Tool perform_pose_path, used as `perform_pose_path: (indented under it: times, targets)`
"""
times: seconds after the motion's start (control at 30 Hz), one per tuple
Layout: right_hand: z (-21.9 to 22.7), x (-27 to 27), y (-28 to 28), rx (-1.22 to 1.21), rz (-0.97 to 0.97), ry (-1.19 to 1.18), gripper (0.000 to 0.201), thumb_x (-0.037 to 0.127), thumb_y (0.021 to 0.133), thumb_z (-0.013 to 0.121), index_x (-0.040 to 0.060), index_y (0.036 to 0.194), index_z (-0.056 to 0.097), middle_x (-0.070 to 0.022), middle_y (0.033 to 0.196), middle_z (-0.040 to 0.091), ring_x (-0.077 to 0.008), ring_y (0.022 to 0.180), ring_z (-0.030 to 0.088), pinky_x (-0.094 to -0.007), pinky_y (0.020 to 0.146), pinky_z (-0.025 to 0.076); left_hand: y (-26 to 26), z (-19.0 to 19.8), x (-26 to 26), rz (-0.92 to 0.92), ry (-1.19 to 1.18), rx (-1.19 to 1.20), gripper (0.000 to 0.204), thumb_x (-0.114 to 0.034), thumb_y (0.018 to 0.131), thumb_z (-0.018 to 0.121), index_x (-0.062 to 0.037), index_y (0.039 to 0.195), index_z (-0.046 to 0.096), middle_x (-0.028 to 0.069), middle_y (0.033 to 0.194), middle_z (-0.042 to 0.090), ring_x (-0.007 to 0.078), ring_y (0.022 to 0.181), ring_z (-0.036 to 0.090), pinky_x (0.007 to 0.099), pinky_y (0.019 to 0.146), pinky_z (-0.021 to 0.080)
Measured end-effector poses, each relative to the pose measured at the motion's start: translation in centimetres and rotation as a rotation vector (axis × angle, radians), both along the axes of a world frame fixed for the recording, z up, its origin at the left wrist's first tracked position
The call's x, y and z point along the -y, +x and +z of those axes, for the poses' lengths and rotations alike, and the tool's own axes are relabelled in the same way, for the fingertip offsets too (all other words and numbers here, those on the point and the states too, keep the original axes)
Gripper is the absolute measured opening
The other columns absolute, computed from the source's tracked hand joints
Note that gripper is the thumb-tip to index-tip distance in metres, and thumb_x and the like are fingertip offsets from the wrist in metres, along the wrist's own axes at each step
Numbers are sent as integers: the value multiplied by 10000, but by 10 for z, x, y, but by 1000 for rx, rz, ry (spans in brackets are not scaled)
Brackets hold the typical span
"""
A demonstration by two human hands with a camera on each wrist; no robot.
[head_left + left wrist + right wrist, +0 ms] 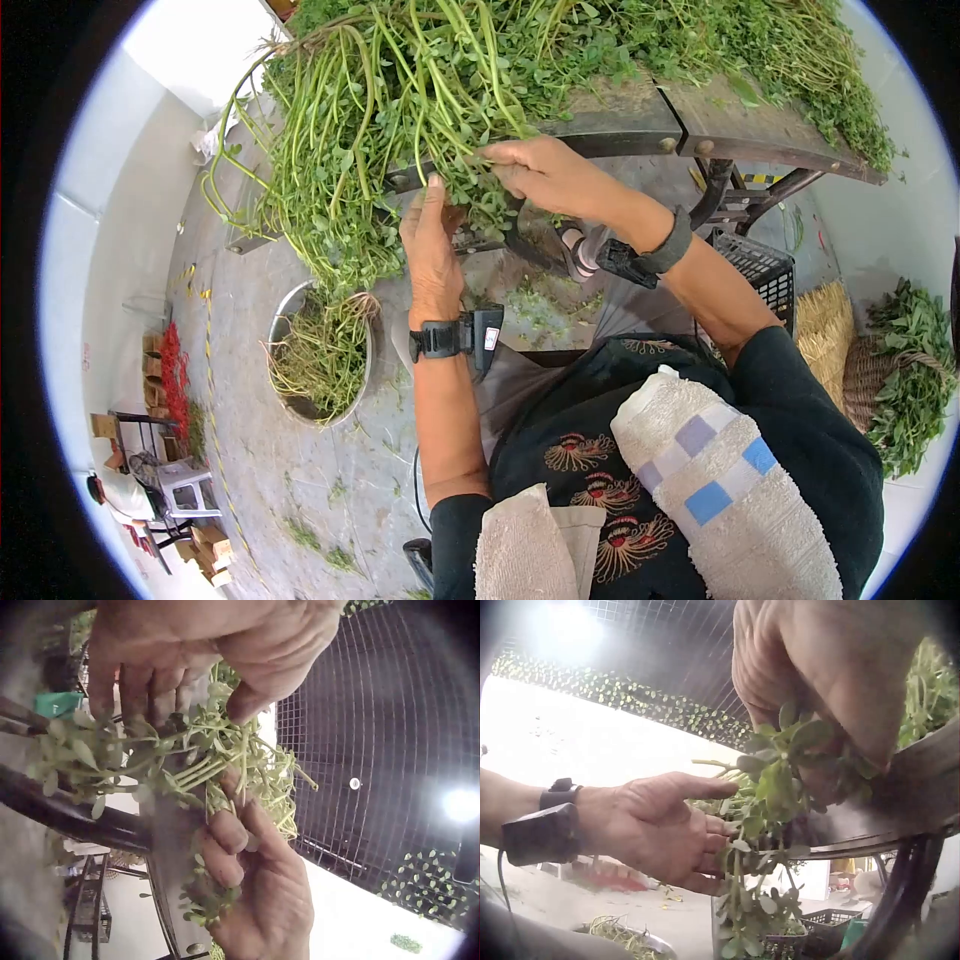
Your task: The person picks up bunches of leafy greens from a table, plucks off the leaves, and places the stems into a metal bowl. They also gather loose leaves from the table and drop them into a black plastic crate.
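A thick heap of purslane (340, 150), with long green stems and small rounded leaves, hangs over the near edge of the wooden table (730, 120). My left hand (432, 250) is at the hanging stems with its fingers straight behind them and the thumb extended; in the right wrist view this left hand (656, 829) reaches in from the left with its palm showing. Just to the right, my right hand (550, 175) pinches some purslane stems between curled fingers and thumb. The left wrist view shows those pinching right-hand fingertips (225, 832) close below the left thumb.
A metal basin (372, 375) of rooty plant stems stands on the floor. Leaf scraps (305, 535) lie about it. To the right are a black plastic crate (765, 270), a straw bundle (822, 330) and a wicker basket (865, 375) of greens. A white stool (188, 490) is far left.
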State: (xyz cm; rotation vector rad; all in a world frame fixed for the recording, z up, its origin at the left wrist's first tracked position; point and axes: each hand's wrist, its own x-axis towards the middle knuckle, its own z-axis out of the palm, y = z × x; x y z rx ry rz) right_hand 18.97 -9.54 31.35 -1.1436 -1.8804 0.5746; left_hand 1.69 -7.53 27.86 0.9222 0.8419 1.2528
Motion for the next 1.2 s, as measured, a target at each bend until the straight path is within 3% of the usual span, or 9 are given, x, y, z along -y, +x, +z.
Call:
perform_pose_path:
  times: [0.13, 0.33, 0.53, 0.6, 0.8, 0.93, 1.0, 1.1, 1.2]
  targets:
    - [5, 5, 3, -56, -20, -143, 347, 67, 826, 453, -19, 1152, 533, 9, 594, 400, -88, 563, 400, -252, 514, 347, -1, -1, -2, -8, -15, -18, 320, -335, 851, 609, -41, 977, 588, 3, 831, 558, 115, 744, 499, 270, 710, 401]
    - [-10, 0, -3, -172, -29, 19, 306, -3, 783, 436, 21, 1027, 619, 9, 647, 547, -67, 554, 399, -241, 513, 338, 2, 4, 2, -41, -37, 39, 263, -320, 849, 619, -64, 901, 589, -16, 807, 561, 94, 714, 486, 256, 675, 388]
    - [-11, 4, -2, 45, -96, -222, 206, -12, 786, 443, 8, 855, 636, -21, 796, 642, -63, 657, 486, -233, 618, 414, 2, 4, 3, -86, 88, -37, 182, -233, 853, 626, -54, 842, 593, -11, 771, 570, 81, 683, 487, 227, 631, 384]
    - [-18, 3, -11, -289, -119, -124, 177, 78, 778, 521, 38, 857, 674, -83, 695, 641, -113, 551, 491, -297, 544, 410, 1, -1, 1, -66, 117, -66, 151, -195, 859, 619, -46, 847, 597, -6, 772, 578, 82, 681, 496, 219, 623, 389]
    - [6, 9, -33, -279, -119, -148, 205, 154, 803, 562, 30, 917, 679, -91, 713, 659, -132, 644, 606, -281, 596, 462, -7, -8, 10, 20, 151, -32, 133, -133, 885, 566, -17, 946, 587, 28, 801, 608, 111, 702, 552, 239, 637, 443]
    - [10, 1, -40, -273, -203, -231, 223, 169, 808, 573, -9, 902, 668, -110, 675, 641, -148, 623, 609, -290, 575, 465, -12, -8, 12, -19, 188, -141, 167, -148, 899, 544, 2, 959, 587, 34, 791, 610, 93, 687, 533, 239, 628, 435]
    - [6, -5, -45, -424, -61, -323, 284, 190, 833, 598, -48, 981, 644, -8, 639, 550, -66, 544, 441, -250, 479, 366, -8, -4, 17, -29, 214, -184, 181, -150, 903, 537, 12, 967, 587, 28, 782, 603, 74, 674, 508, 239, 612, 421]
    - [4, -20, -46, -148, -134, -345, 343, 219, 791, 655, -70, 974, 637, -21, 657, 554, -77, 561, 453, -256, 478, 367, 3, 5, 25, 26, 316, -563, 186, -126, 887, 526, 54, 882, 574, 41, 747, 597, 89, 661, 487, 258, 602, 427]
    - [0, -27, -41, -368, -103, -399, 384, 237, 744, 706, -85, 942, 636, -33, 689, 574, -84, 604, 477, -256, 498, 376, 1, 3, 21, -44, 386, -739, 215, -153, 866, 560, 56, 900, 595, 45, 752, 604, 87, 665, 502, 250, 623, 435]
